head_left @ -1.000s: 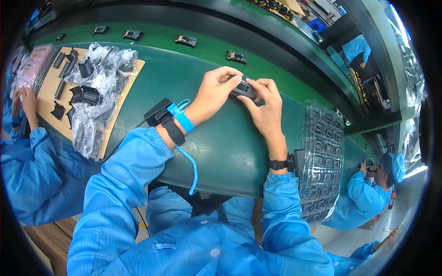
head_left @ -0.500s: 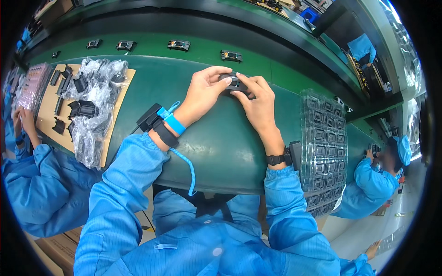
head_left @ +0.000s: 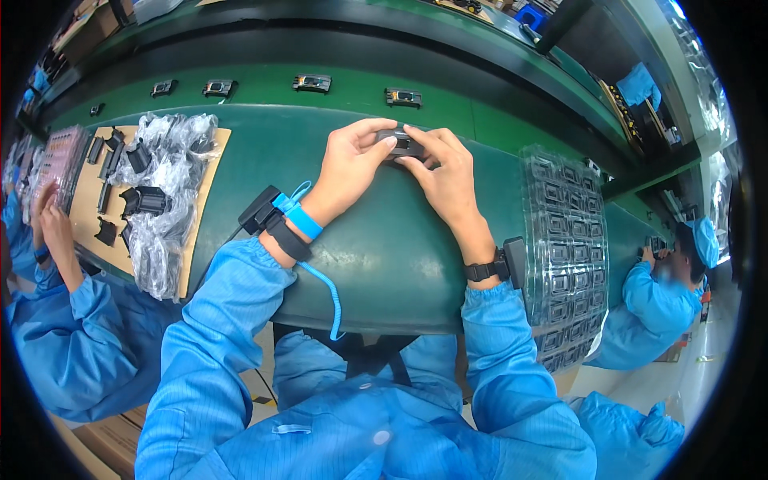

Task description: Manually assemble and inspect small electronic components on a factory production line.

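Note:
A small black plastic housing (head_left: 406,145) with a slot in its middle is held just above the far part of the green table mat (head_left: 376,272). My left hand (head_left: 350,164) pinches its left end, thumb on the near face and fingers along the far edge. On the right end, my right hand (head_left: 446,174) grips with bent fingers and the thumb beneath. The fingertips cover both ends of the housing. A blue wrist strap (head_left: 302,218) with a coiled cord circles my left wrist.
Beyond the mat, several similar black units (head_left: 403,98) sit spaced along a green strip. Clear plastic trays (head_left: 564,248) are stacked on the right. At left, a cardboard sheet (head_left: 210,172) carries black parts (head_left: 146,200) and plastic bags (head_left: 160,256). Co-workers (head_left: 76,344) sit on both sides.
The view has shifted slightly. Both hands keep their grip on the housing, which has tilted a little. The left co-worker's hands have moved, and a person at lower right has shifted.

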`<state>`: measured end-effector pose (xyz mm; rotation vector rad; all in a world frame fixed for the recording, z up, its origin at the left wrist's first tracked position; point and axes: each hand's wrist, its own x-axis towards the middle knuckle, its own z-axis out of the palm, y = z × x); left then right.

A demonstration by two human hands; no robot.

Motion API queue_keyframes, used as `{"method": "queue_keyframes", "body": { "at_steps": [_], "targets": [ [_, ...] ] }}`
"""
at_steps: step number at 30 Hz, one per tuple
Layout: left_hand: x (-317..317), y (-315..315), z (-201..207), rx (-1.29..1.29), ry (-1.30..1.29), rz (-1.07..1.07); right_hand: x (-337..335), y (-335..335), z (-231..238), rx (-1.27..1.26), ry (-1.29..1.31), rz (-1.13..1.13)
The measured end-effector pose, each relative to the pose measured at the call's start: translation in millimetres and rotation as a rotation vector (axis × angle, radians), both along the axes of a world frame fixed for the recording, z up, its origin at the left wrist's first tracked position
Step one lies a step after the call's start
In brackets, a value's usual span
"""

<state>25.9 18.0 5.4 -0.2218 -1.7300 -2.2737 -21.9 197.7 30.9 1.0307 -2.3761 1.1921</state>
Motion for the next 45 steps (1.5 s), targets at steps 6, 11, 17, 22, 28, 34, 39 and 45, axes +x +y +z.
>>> {"method": "queue_keyframes", "body": {
  "at_steps": [6, 11, 17, 22, 28, 34, 39, 45],
  "targets": [
    [1, -1, 2, 0.054, -0.040, -0.014, 2, 0, 2, -0.010, 0.002, 0.008],
    [1, -4, 5, 0.191, -0.119, 0.039, 0, -2, 3, -0.096, 0.095, 0.001],
    [1, -2, 10, 0.040, -0.120, 0.182, -1, -2, 3, -0.224, 0.081, -0.088],
    [-2, -3, 7, -0.001, -0.120, 0.258, -1, -2, -3, -0.227, 0.035, -0.101],
    [-3, -8, 2, 0.056, -0.103, 0.217, -1, -2, 3, -0.221, 0.054, -0.091],
    [-6, -9, -6, 0.066, -0.060, 0.169, 5, -2, 3, -0.193, 0.070, 0.057],
    [-5, -4, 1, 0.168, -0.115, 0.106, 6, 1, 4, -0.164, 0.060, 0.091],
    [-6, -3, -3, 0.155, -0.111, 0.041, 2, 2, 2, -0.105, 0.058, 0.096]
  ]
}}
